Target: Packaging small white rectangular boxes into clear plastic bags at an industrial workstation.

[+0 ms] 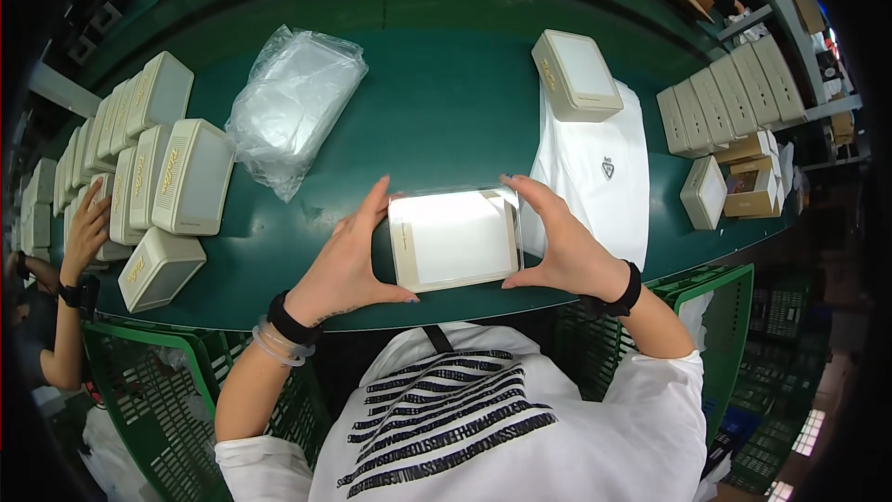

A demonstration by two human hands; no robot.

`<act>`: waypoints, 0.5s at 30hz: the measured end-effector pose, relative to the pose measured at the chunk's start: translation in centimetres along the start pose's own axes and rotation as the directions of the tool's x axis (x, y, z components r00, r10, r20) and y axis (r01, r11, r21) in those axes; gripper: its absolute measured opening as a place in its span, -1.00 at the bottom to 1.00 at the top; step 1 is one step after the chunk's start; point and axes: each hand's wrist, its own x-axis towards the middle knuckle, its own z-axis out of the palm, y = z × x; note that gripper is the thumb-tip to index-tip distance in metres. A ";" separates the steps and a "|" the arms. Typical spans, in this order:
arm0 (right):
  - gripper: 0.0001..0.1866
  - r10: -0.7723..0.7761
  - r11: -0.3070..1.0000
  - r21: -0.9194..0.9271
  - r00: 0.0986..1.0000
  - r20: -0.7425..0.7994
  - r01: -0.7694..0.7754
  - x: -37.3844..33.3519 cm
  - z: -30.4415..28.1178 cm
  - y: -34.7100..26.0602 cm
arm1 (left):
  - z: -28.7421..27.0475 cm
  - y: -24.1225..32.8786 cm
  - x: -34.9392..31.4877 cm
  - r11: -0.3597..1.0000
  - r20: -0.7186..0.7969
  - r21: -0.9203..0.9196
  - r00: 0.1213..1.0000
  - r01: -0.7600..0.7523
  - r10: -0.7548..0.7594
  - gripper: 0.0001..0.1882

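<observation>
A cream box with a white top panel [455, 240] lies in front of me near the table's front edge. A clear, shiny layer seems to cover it, and its rim shows past the right side. My left hand [346, 256] grips the left end, thumb at the near corner and fingers at the far one. Around the right end, my right hand [567, 246] holds the box in the same way, fingers far and thumb near. Just beyond my right fingers is a flat white bag or cloth [595, 186] with a small dark emblem. Another cream box [578, 74] rests on its far end.
Clear plastic bags [295, 102] lie at the far left of the green table [446, 84]. Rows of cream boxes [193, 177] stand left, where another person's hand [85, 228] reaches in. More boxes [729, 93] line the right. Green crates [149, 363] flank me below the edge.
</observation>
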 end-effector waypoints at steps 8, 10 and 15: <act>0.26 0.010 0.999 0.032 1.000 -0.018 -0.010 -0.6 0.9 0.8 | 0.2 0.0 -0.5 0.999 0.038 0.045 0.999 -0.005 0.004 0.37; 0.26 0.010 1.000 0.019 1.000 -0.018 -0.010 -0.6 1.0 0.7 | 0.2 0.1 -0.5 0.999 0.044 0.035 0.999 0.011 -0.012 0.37; 0.26 0.051 0.997 0.065 0.999 -0.008 -0.050 -0.5 0.9 0.7 | 0.2 0.1 -0.6 0.999 0.025 0.019 0.999 0.045 -0.046 0.32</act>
